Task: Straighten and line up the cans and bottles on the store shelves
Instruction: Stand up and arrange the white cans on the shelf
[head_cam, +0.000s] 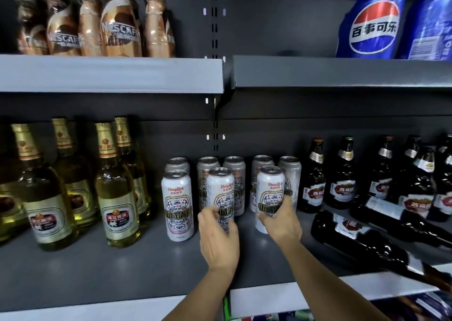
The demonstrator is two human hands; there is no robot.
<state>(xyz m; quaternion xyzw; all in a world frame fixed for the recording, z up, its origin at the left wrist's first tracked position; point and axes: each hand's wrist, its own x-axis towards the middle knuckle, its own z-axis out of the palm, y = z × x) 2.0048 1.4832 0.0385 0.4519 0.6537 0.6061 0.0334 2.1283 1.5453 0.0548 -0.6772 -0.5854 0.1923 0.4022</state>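
Left hand (218, 237) grips centre white patterned aluminium can (220, 193); right hand (281, 223) grips its 3 o'clock twin (270, 193); fingers curled on both. Advice: slide along grey shelf (122, 267), labels forward, level with the 9 o'clock can (176, 203).

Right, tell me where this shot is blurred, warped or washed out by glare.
Head view: the left hand is motion-smeared over the middle can; the right hand on the right front can is sharper. Wide-angle bending curves the shelf edge and leans the Pepsi cans at the corner. Glare spots sit on the fallen dark bottles and the coffee bottles.
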